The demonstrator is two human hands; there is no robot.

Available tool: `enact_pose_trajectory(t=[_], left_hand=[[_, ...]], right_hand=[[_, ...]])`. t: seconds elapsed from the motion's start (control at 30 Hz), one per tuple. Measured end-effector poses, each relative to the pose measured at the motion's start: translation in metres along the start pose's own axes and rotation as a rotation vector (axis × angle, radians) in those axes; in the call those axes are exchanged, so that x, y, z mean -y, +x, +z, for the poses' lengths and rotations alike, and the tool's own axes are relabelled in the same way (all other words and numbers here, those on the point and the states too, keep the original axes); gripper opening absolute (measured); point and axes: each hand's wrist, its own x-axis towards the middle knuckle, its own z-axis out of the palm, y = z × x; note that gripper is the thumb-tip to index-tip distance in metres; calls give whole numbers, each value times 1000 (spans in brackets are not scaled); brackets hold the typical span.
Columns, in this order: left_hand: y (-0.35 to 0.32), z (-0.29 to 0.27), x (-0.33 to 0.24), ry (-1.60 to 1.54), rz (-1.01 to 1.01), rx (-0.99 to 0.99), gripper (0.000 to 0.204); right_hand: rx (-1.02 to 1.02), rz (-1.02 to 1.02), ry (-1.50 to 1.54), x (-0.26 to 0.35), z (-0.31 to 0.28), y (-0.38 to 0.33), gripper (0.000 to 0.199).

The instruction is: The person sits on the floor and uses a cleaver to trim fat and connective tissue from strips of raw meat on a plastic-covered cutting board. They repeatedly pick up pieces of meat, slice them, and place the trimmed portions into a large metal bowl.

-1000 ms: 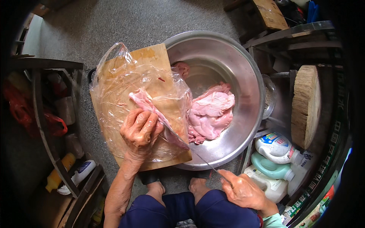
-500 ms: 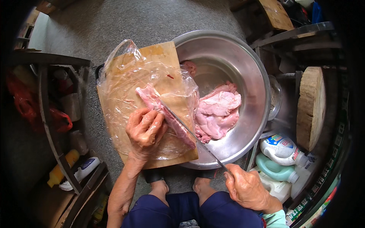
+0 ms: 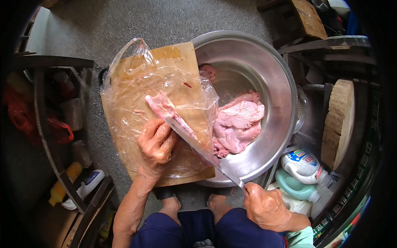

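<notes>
Pink meat strip (image 3: 165, 109) pinned by left hand (image 3: 157, 146) (flat, open grip); right hand (image 3: 266, 206) apparently grasps knife (image 3: 202, 151).

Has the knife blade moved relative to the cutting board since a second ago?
Yes. The knife has slid up and leftward across the cutting board, now alongside the meat strip, by the left hand.

Cutting board (image 3: 173, 58) rests across the basin's (image 3: 273, 74) left rim; plastic bag (image 3: 128, 99) on board, meat strip (image 3: 165, 109) apparently on bag. More meat (image 3: 240, 124) lies in basin. Bottles (image 3: 304, 169) right.
</notes>
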Motion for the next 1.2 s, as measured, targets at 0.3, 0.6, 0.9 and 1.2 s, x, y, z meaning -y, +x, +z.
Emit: enact_pose_trajectory(t=[0.3,0.6,0.9,1.2], left_hand=[[5,-5,0,21,-52,8,31],[11,-5,2,-10,-43,21,33],[11,-6,3,-18,-44,29,34],[4,-9,0,-19,-101,6,26]], right_hand=[[40,-21,17,-1,-4,30,14],[130,7,41,-8,-22,19,16],[52,-78,117,-2,-16,61,31],[113,212,169,-8,-24,-23,16]])
